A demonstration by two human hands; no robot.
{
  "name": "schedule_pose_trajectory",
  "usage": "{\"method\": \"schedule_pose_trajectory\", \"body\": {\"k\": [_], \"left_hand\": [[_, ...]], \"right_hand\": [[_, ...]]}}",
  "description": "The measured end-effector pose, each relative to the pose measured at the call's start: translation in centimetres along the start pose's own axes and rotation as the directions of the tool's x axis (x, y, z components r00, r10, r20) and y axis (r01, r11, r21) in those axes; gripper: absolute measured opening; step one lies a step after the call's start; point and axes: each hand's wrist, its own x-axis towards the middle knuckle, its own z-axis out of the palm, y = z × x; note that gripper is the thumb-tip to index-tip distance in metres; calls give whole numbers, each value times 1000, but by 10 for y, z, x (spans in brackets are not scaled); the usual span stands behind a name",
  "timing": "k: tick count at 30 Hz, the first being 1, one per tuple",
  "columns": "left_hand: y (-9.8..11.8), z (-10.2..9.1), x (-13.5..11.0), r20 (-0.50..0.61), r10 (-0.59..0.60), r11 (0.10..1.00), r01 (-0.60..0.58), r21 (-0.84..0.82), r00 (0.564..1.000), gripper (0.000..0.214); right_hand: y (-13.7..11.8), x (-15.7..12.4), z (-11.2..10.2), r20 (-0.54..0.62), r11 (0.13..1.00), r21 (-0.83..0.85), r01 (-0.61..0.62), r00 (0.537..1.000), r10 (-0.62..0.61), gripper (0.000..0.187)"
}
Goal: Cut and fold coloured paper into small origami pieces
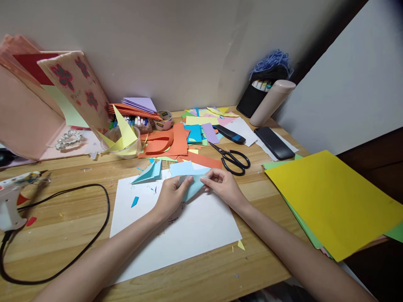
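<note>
Between both hands is a folded piece of light blue paper [192, 189], held a little above a white sheet [198, 239]. My left hand [171, 195] pinches its left side, thumb on top. At its right edge my right hand [222, 184] grips it between thumb and fingers. Another folded light blue paper [151, 173] stands on the sheet just left of the hands. Behind the hands lies a flat light blue piece [181, 168]. A small blue scrap [135, 201] rests on the white sheet.
Black-handled scissors [234, 161] and a box cutter [231, 134] lie beyond my right hand, near orange paper [176, 144]. A glue gun [12, 201] with a looping cord is at left. Yellow sheets [333, 205] overhang the right edge. A clear cup [126, 147] holds folded yellow paper.
</note>
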Motion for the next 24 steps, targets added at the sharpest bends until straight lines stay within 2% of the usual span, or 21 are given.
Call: {"method": "schedule_pose_trajectory", "body": {"k": [11,18,24], "left_hand": [[0,0,-2,-26,51,997,-50,65,998,40],[-2,0,-2,-50,67,995,-63,80,997,40],[1,-1,-3,-21,90,992,-87,96,996,38]], "right_hand": [[1,-2,0,-18,999,-40,2,1000,-3,26],[2,1,1,-85,986,165,-3,996,17,27],[2,3,2,-160,986,165,-11,986,38,24]]}}
